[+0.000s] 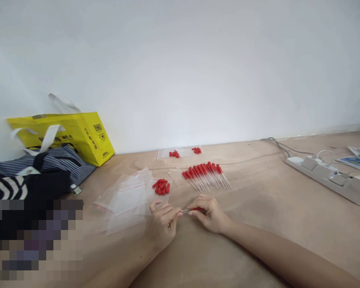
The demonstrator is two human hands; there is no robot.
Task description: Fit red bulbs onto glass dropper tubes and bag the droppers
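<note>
Between my two hands lies a thin clear tube point(185, 211), roughly level. My left hand point(164, 220) pinches one end of it. At the other end, my right hand point(208, 212) is closed round a red rubber bulb point(198, 208), partly hidden by the fingers. Whether the tube sits inside the bulb cannot be made out. Just beyond my hands is a row of droppers point(208, 176), clear tubes with red bulbs on. Left of the row are bare tubes point(176, 177) and a small pile of loose red bulbs point(161, 187) on a clear bag.
Clear zip bags point(126, 200) lie left of my hands. By the wall are another bag point(184, 153) and small red bulbs point(174, 154). A yellow tote bag point(78, 132) and dark clothing point(48, 176) fill the left. A white power strip point(327, 180) with plugs stands right, near printed papers point(358, 160).
</note>
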